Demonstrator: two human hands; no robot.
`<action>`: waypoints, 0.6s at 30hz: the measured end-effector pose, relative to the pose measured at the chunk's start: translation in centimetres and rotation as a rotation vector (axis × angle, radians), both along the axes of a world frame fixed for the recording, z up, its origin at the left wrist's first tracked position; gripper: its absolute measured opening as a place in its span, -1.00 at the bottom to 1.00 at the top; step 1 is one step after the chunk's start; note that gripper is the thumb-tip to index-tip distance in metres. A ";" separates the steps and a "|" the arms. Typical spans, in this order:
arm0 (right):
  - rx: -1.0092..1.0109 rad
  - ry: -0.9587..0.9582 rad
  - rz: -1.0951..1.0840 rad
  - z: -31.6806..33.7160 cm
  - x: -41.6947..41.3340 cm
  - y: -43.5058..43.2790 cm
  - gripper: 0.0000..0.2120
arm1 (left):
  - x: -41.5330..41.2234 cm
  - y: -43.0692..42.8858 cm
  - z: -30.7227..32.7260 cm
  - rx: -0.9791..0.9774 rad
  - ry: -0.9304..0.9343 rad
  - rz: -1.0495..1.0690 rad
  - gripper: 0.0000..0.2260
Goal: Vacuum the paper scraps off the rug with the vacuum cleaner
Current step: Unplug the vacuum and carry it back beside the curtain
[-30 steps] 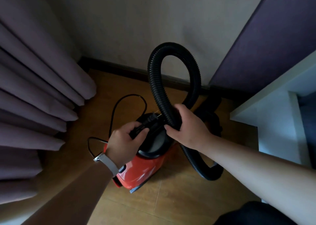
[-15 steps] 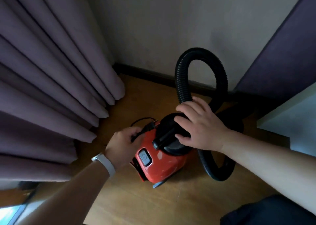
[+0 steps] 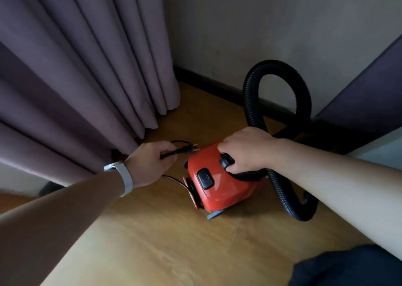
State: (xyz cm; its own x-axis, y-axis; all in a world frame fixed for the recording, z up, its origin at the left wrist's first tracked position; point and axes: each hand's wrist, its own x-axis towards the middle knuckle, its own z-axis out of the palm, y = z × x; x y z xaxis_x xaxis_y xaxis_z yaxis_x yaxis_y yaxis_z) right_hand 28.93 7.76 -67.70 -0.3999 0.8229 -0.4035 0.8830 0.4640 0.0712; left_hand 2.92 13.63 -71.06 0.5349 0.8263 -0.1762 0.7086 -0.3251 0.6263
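Note:
A small red canister vacuum cleaner (image 3: 219, 185) stands on the wooden floor, its black power button facing me. A black ribbed hose (image 3: 276, 103) loops up behind it and curls down on its right. My right hand (image 3: 245, 149) is closed on the black handle on top of the vacuum. To the left, my left hand (image 3: 150, 161) grips the black power plug (image 3: 185, 150), prongs pointing right toward the vacuum. The thin cord (image 3: 171, 178) runs back to the vacuum's rear. No rug or paper scraps are in view.
Purple curtains (image 3: 87, 79) hang to the floor on the left. A beige wall with a dark baseboard (image 3: 208, 82) runs behind. A purple panel (image 3: 365, 94) and a white furniture edge (image 3: 378, 146) stand at right. Bare wooden floor (image 3: 174, 242) lies in front.
The view has swung left toward the curtains. My left hand has drawn the plug away from the vacuum to the left. My right hand went from the hose to the top handle.

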 end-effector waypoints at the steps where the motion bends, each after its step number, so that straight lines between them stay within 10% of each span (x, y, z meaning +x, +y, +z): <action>1: -0.045 0.001 -0.026 -0.2 -0.2 0.3 -0.69 | -0.5 0.2 -0.1 -0.014 -0.009 0.024 -0.89; 18: -0.101 0.034 -0.118 -1.4 0.2 -0.4 -0.67 | -4.6 -0.3 -1.4 -0.033 0.153 0.050 -0.89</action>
